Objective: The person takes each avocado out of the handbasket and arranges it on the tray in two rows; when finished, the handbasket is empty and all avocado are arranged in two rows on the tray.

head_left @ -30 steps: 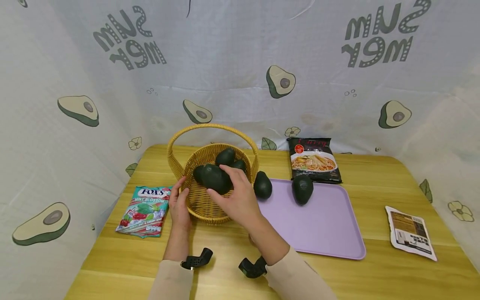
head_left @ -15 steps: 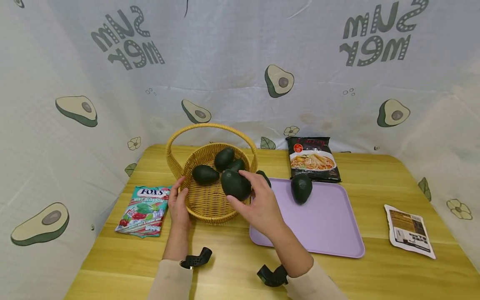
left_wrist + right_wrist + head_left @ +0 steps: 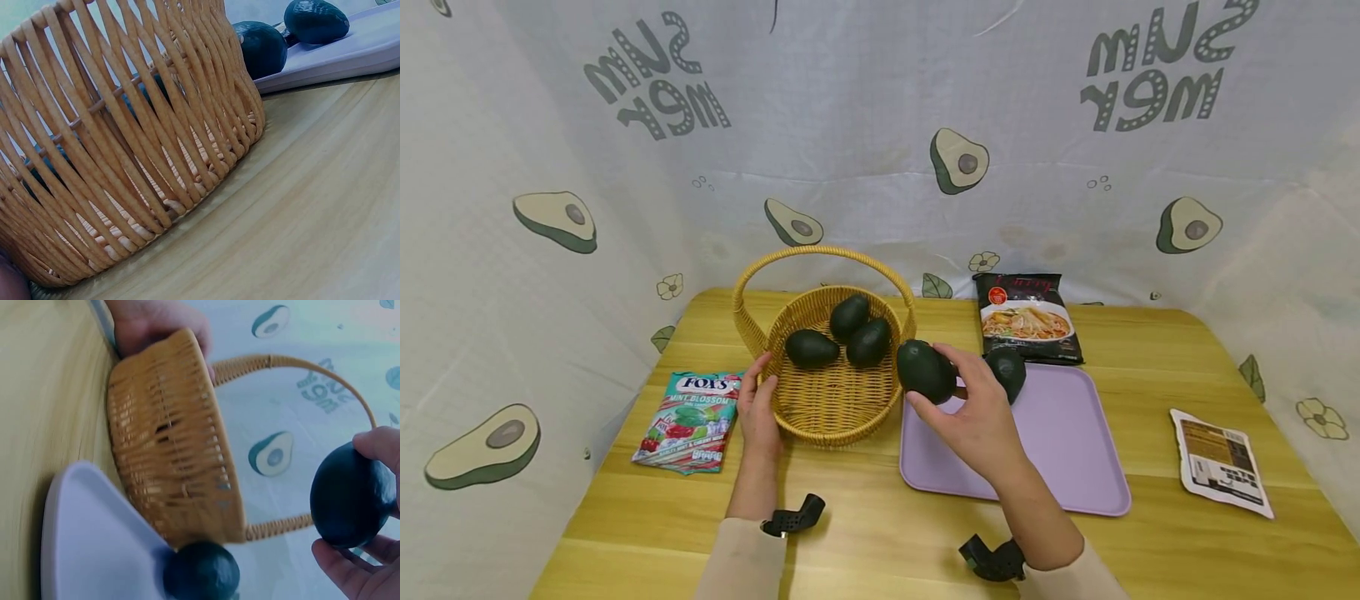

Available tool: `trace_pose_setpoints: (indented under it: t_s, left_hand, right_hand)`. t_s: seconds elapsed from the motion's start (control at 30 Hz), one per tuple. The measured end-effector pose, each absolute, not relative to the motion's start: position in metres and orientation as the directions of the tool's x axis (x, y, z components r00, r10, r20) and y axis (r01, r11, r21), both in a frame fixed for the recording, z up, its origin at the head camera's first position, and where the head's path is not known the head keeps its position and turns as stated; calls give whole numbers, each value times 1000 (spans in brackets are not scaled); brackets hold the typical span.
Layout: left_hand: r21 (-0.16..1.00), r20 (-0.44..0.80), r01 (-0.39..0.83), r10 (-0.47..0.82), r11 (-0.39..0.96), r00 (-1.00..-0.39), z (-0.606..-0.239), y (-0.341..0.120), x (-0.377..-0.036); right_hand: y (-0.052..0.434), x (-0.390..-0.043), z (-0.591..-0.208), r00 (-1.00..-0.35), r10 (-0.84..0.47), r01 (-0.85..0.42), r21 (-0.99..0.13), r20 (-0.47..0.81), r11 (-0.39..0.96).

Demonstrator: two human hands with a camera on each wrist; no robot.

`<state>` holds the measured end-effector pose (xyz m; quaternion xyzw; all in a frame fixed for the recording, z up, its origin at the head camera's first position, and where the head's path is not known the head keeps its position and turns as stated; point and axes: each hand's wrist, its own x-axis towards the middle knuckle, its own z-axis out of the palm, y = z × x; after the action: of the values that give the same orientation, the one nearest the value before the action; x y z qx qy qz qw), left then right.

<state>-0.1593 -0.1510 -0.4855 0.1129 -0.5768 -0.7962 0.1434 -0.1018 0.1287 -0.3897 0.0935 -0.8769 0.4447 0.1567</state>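
A: What is the right hand (image 3: 977, 417) doing?

B: It is gripping a dark avocado (image 3: 927, 372), fingers and thumb curling round it, and holding it in the air over the near left corner of the lilac tray (image 3: 1060, 467), just right of the wicker basket (image 3: 820, 408). The right wrist view is showing the same grip, with the fruit pinched between fingertips and thumb.

A: And the left hand (image 3: 758, 410)?

B: It is resting against the basket's left wall, thumb lying up along the rim and fingers bending lightly round the weave. The left wrist view is showing only the basket's side up close, so the fingers themselves are staying mostly out of sight there.

A: What is sitting inside the basket?

B: Three avocados (image 3: 844, 333) are lying at the back of it, close together. Another avocado (image 3: 1009, 372) is lying on the tray's far edge, partly hidden behind the right hand.

A: Anything else on the tabletop (image 3: 865, 517)?

B: A candy bag (image 3: 688, 421) is lying left of the basket, a dark noodle packet (image 3: 1028, 318) is lying behind the tray, and a small white packet (image 3: 1221, 463) is lying well apart at the right.
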Motion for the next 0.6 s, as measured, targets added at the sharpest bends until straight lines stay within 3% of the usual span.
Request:
trace_pose_setpoints:
  t_s: [0.6]
  left_hand:
    - [946,-17,98,-350,-308,-937,-484,-150,-158]
  right_hand:
    - [187,-93,-395,-936,98,-172,-679,339,713]
